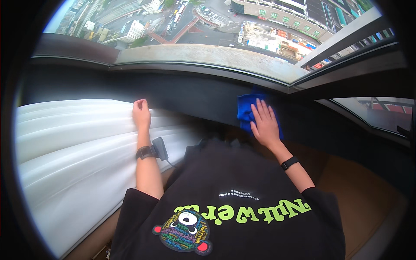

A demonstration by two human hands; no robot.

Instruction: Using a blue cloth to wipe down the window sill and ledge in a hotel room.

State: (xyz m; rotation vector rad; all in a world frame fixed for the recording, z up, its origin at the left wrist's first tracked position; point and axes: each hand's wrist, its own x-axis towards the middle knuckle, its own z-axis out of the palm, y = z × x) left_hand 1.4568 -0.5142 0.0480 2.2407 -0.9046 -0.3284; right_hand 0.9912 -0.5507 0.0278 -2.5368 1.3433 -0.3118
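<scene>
My right hand [263, 122] lies flat, fingers spread, pressing a blue cloth [245, 111] against the dark wall panel [195, 96] below the window sill. My left hand [141, 114] is closed on the top edge of a white gathered curtain [73, 143] at the left, holding it against the same dark panel. Both wrists wear black bands; a small grey device [159, 148] with a cable sits by the left wrist. My black printed shirt [229, 203] fills the lower middle.
A pale concrete sill [203, 56] and a dark window frame [346, 34] run across the top, with streets and buildings far below outside. A second pane [377, 110] is at the right. Brown flooring [359, 190] shows at lower right.
</scene>
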